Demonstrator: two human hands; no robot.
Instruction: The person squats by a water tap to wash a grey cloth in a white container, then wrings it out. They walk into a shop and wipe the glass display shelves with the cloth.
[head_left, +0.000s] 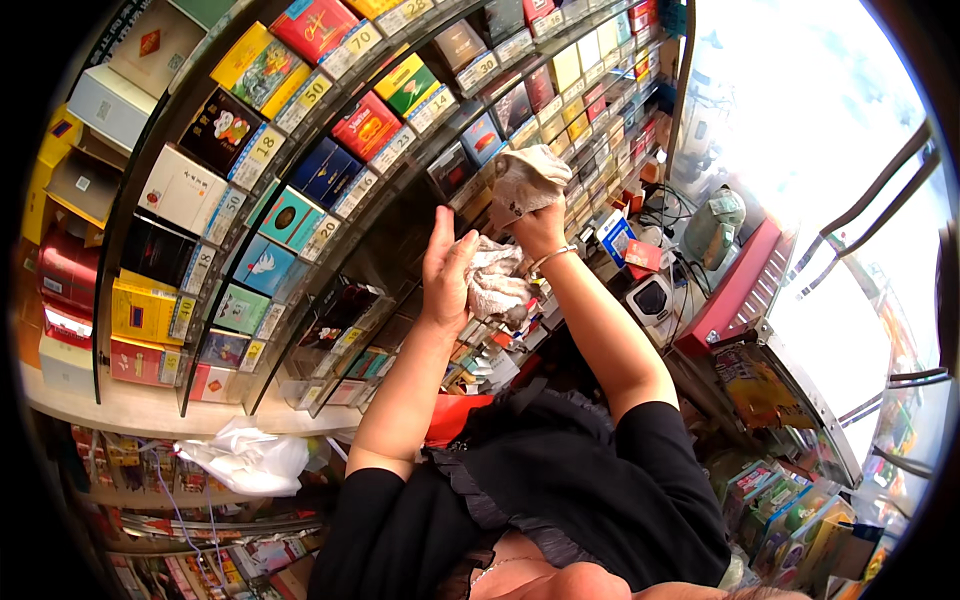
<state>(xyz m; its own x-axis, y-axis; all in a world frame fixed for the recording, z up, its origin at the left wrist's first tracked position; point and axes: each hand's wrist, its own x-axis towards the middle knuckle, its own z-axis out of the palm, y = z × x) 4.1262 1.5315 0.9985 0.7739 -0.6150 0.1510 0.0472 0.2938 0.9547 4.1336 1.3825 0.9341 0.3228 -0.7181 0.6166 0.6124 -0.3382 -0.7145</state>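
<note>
My left hand (444, 279) is raised in front of the glass shelves (405, 217), its palm turned inward and its thumb against a crumpled light cloth (498, 279). Up and to the right, my right hand (541, 225), with a bangle at the wrist, grips a bunched greyish cloth (529, 180) that bears small dark marks. The lower cloth hangs between the two hands; whether it joins the upper one is hidden. Cigarette packs (367, 126) stand in rows on the shelves behind, with price tags (393, 151) along the edges.
A white plastic bag (247, 456) hangs below the wooden shelf edge (135, 411) at left. To the right are a payment-code card (616, 237), a white device (649, 299), cables, a green rounded object (714, 225) and a red slatted box (739, 289). Packaged goods (795, 517) stand at lower right.
</note>
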